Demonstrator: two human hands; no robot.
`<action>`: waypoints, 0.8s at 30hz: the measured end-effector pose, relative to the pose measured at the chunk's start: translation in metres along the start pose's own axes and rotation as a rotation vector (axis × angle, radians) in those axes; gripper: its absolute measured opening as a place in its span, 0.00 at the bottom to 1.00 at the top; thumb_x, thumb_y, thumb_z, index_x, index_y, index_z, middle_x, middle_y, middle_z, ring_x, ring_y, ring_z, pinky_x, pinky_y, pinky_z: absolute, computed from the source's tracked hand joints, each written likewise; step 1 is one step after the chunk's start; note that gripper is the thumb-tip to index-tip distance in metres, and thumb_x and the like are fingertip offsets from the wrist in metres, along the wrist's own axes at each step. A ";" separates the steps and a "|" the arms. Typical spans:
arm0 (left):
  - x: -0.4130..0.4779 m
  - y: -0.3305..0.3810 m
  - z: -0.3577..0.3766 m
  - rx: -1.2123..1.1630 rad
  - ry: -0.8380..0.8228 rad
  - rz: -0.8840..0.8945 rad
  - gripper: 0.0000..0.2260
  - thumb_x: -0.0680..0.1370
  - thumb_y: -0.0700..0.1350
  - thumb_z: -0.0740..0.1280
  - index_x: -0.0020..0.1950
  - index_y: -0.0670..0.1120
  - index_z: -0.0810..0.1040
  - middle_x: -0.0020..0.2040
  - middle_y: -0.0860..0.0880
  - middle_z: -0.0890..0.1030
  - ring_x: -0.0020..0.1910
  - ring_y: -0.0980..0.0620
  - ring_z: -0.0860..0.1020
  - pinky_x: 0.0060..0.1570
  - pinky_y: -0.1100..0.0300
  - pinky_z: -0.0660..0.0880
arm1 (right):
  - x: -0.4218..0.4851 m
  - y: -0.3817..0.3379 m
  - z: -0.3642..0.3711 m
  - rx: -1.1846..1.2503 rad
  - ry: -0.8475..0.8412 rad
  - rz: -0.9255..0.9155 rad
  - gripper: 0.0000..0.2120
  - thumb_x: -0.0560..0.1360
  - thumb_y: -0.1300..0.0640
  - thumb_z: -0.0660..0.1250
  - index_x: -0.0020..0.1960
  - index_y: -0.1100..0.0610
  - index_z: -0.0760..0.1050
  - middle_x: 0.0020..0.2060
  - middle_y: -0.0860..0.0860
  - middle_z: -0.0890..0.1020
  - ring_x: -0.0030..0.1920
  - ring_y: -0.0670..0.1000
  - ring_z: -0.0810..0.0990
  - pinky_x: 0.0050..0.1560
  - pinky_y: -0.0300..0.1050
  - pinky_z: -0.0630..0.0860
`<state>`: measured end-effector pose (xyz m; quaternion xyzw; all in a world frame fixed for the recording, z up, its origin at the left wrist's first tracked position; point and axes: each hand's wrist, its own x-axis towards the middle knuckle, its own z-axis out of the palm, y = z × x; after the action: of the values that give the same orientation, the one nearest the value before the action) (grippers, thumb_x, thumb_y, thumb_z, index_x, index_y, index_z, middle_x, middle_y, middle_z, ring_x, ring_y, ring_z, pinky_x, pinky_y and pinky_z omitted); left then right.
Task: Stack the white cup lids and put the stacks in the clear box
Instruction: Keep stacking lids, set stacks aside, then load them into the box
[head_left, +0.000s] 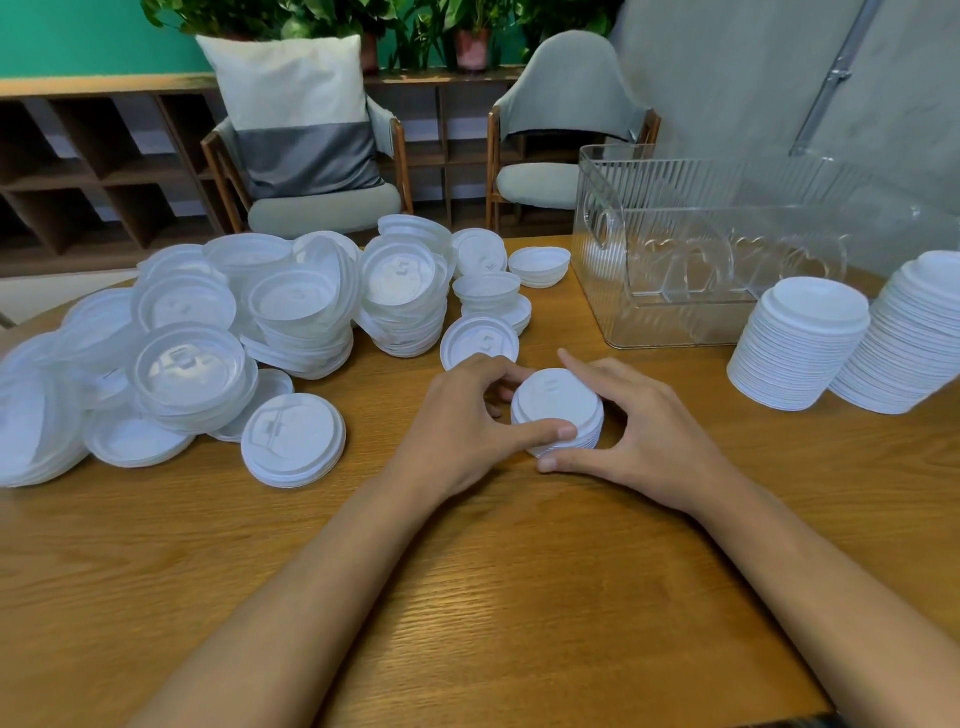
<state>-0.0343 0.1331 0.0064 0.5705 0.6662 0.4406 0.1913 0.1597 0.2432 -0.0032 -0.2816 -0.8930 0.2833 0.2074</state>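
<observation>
My left grip (462, 421) and right grip (639, 431) curl round a short stack of round white plastic cup lids (558, 402), squaring it (I judge) on the wooden counter (467, 597); the ribbed clear plastic box (675, 291) stands just beyond.

You are working with both hands bare: your left hand (457, 431) and your right hand (639, 436) are showing uncovered from fingertips to wrist. Your nails are looking short, trimmed close to the fingertips, where the thumbs are letting them show. Your left forearm (337, 571) and right forearm (789, 571) are also showing bare, slim and smooth, all the way back to the bottom edge of the view. At that edge, just under your right forearm, a narrow dark strip (826, 722) is peeking in; too little is showing to tell whether you are wearing it as a sleeve or other clothing.
</observation>
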 end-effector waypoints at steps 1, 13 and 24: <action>0.000 0.000 0.000 0.007 -0.003 0.002 0.25 0.66 0.60 0.83 0.61 0.55 0.84 0.52 0.57 0.83 0.51 0.62 0.80 0.47 0.71 0.75 | 0.000 0.000 0.000 0.001 -0.001 0.002 0.55 0.62 0.26 0.76 0.82 0.46 0.63 0.68 0.38 0.74 0.69 0.41 0.72 0.71 0.48 0.72; 0.009 -0.023 -0.016 0.342 0.239 0.169 0.12 0.80 0.48 0.74 0.63 0.48 0.84 0.56 0.53 0.84 0.57 0.56 0.79 0.57 0.64 0.72 | -0.001 0.005 0.003 -0.028 0.007 0.062 0.52 0.65 0.22 0.72 0.82 0.39 0.59 0.72 0.36 0.71 0.74 0.45 0.69 0.74 0.58 0.70; 0.008 -0.022 -0.014 0.395 0.209 0.207 0.18 0.78 0.39 0.72 0.68 0.50 0.81 0.50 0.54 0.84 0.50 0.56 0.82 0.51 0.54 0.80 | -0.001 -0.003 0.000 -0.039 0.041 0.053 0.48 0.67 0.32 0.77 0.82 0.43 0.62 0.69 0.36 0.73 0.70 0.39 0.68 0.69 0.41 0.66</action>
<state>-0.0604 0.1361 -0.0017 0.6132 0.6936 0.3759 -0.0401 0.1589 0.2405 -0.0016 -0.3151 -0.8862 0.2653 0.2123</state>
